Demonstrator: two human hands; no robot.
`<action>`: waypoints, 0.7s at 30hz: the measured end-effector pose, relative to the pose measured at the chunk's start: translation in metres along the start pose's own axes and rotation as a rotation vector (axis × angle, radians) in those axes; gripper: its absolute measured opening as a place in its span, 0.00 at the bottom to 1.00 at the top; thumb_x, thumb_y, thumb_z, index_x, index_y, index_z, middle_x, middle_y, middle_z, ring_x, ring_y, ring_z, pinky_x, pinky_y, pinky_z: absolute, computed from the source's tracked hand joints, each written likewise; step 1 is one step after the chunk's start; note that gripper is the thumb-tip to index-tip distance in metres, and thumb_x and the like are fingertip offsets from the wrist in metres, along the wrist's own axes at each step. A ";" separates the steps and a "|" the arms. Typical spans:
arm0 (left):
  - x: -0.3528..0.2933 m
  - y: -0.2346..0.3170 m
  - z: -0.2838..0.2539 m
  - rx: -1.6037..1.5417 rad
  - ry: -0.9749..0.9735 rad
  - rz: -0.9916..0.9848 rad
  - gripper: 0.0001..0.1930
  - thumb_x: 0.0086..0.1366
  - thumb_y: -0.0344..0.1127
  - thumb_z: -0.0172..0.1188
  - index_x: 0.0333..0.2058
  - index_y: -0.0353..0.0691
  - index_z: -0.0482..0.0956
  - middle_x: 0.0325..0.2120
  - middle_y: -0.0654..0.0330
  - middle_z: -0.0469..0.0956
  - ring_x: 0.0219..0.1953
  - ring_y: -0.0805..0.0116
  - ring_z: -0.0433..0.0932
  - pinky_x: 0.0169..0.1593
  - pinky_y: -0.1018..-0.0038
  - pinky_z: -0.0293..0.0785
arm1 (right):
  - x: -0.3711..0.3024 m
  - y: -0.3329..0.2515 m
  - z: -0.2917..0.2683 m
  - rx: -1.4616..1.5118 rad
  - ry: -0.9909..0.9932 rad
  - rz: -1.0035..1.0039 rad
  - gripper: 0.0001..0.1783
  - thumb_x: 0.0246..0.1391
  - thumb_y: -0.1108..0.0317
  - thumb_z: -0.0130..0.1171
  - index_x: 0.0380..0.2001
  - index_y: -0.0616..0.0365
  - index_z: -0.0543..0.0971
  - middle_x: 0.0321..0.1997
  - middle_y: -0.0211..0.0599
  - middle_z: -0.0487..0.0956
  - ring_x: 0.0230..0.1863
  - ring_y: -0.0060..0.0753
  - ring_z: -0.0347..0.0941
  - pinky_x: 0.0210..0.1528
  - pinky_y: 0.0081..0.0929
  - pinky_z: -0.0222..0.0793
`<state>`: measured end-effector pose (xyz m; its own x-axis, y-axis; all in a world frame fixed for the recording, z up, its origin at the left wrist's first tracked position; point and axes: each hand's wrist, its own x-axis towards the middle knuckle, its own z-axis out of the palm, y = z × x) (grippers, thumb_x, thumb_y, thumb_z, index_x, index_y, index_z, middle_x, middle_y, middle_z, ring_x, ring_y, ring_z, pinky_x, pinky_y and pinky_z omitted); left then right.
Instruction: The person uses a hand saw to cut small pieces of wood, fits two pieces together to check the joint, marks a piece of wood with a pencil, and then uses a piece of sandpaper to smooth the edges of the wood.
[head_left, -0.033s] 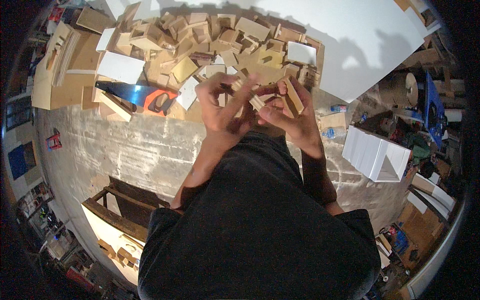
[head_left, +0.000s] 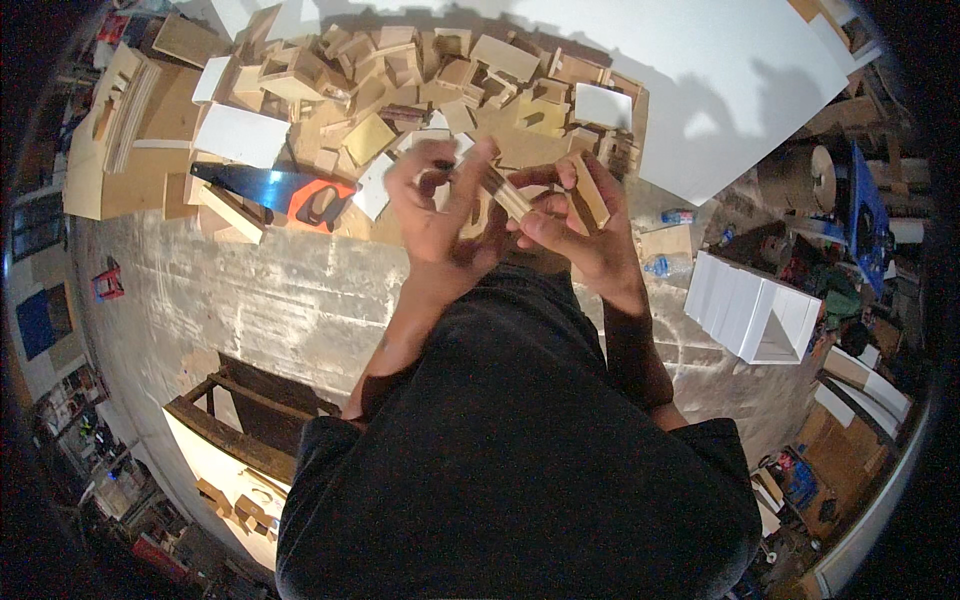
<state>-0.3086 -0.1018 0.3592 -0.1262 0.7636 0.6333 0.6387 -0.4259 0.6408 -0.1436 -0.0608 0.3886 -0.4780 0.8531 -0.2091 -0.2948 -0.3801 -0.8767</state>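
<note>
The left hand's [head_left: 438,232] fingers are blurry, so I can't tell if they touch the wood strip [head_left: 507,192]. The right hand [head_left: 596,250] hides that strip's near end. Both hands cover part of the table's [head_left: 522,150] front edge. Past its back edge, the picture's top cuts off a big white sheet [head_left: 735,55]. Past its right edge, bits in a dark heap [head_left: 838,300] look too small to tell.

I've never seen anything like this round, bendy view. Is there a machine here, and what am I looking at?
No machine arm, just a person's two bare hands. A wide fisheye camera worn on the head looks down, so straight edges bend near the rim and a dark shirt fills the lower middle. The right hand holds a small flat wooden piece, with a narrow wooden strip at its thumb; I can't tell whether they are joined. The left hand is raised close by, partly blurred. Beyond, wooden offcuts lie heaped, with an orange-handled saw at the left.
</note>
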 end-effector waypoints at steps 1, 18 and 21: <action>0.007 0.010 -0.001 -0.031 0.040 -0.101 0.37 0.42 0.20 0.64 0.57 0.40 0.72 0.48 0.51 0.65 0.47 0.55 0.67 0.40 0.72 0.74 | 0.001 -0.002 -0.001 0.007 0.007 -0.003 0.25 0.43 0.80 0.68 0.35 0.55 0.60 0.47 0.47 0.74 0.45 0.36 0.78 0.42 0.33 0.81; 0.011 0.027 -0.017 -0.874 -0.089 -0.723 0.27 0.49 0.22 0.72 0.48 0.33 0.71 0.42 0.58 0.78 0.44 0.71 0.77 0.50 0.73 0.72 | -0.005 0.000 -0.017 0.040 -0.187 -0.153 0.37 0.59 0.45 0.56 0.60 0.58 0.59 0.57 0.43 0.68 0.60 0.37 0.64 0.56 0.34 0.68; 0.011 0.029 -0.013 -0.882 -0.070 -0.715 0.28 0.48 0.22 0.72 0.49 0.33 0.70 0.42 0.57 0.78 0.44 0.71 0.77 0.50 0.74 0.72 | -0.001 -0.003 -0.010 -0.105 -0.189 -0.284 0.43 0.57 0.36 0.49 0.61 0.58 0.56 0.61 0.49 0.66 0.63 0.42 0.62 0.58 0.38 0.67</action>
<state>-0.3014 -0.1123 0.3909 -0.1870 0.9823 -0.0080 -0.3227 -0.0537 0.9450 -0.1335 -0.0570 0.3873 -0.5368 0.8345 0.1243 -0.3561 -0.0906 -0.9300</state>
